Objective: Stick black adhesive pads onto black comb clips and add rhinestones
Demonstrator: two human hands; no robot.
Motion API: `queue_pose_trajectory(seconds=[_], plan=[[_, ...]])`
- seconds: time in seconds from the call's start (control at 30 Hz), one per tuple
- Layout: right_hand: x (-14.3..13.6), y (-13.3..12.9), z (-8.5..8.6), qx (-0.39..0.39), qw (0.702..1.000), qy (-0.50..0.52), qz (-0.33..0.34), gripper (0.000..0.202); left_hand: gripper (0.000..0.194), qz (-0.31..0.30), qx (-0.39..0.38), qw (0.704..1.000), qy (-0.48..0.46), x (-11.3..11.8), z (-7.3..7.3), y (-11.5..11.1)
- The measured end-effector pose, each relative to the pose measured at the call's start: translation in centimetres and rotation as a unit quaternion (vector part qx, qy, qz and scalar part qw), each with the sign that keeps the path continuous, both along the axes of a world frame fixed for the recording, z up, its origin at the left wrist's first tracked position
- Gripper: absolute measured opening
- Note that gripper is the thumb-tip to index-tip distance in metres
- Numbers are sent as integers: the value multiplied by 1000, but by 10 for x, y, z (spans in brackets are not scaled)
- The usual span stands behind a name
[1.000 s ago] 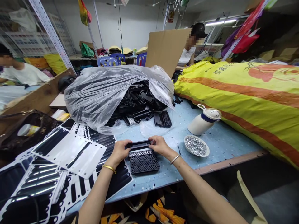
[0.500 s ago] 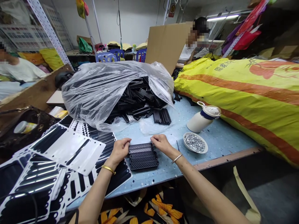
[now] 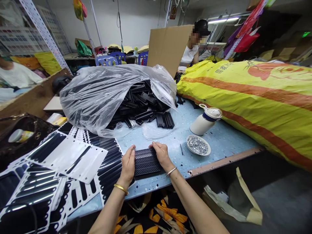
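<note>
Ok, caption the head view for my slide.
Left hand and right hand flank black mesh pieces on a blue table, with a bowl of small silvery parts nearby.

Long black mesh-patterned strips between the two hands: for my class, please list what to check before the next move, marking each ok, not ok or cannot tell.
1. Left hand at the left end of the long black mesh-patterned strips: ok.
2. Right hand at their right end: ok.
3. Strips laid side by side: ok.
4. Strips fastened together: cannot tell.
5. Round white bowl of small silver pieces apart from the hands: ok.
6. White sheets with black bars neatly stacked: not ok, they overlap at odd angles.
</note>
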State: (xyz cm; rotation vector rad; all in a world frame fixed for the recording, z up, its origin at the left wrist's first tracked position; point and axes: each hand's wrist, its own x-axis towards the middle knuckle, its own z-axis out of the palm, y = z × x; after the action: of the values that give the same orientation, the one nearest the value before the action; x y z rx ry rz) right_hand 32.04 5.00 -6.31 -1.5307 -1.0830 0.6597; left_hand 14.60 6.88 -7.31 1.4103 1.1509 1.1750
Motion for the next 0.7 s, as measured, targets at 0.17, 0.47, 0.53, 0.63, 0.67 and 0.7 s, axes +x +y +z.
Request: queue_pose_trajectory(seconds=[0.17,0.47,0.53,0.63,0.67,0.7], plan=[[10,1,-1,7,998,55,-19,49,46,24,1,1000,-11,-2,0,-1],[3,-10,0,16,996,78,-31,45,50,50,4,999,7,4,4,-9],[2,-10,2,16,998,62,-24,44,48,54,4,998,9,5,5,-9],[2,-4,2,14,999,33,-11,45,47,60,7,998,12,7,6,-9],[2,-2,1,13,1000,21,-7,46,48,62,8,998,12,7,6,-9],[1,-1,1,12,1000,6,-5,47,48,63,8,998,11,8,7,-9]])
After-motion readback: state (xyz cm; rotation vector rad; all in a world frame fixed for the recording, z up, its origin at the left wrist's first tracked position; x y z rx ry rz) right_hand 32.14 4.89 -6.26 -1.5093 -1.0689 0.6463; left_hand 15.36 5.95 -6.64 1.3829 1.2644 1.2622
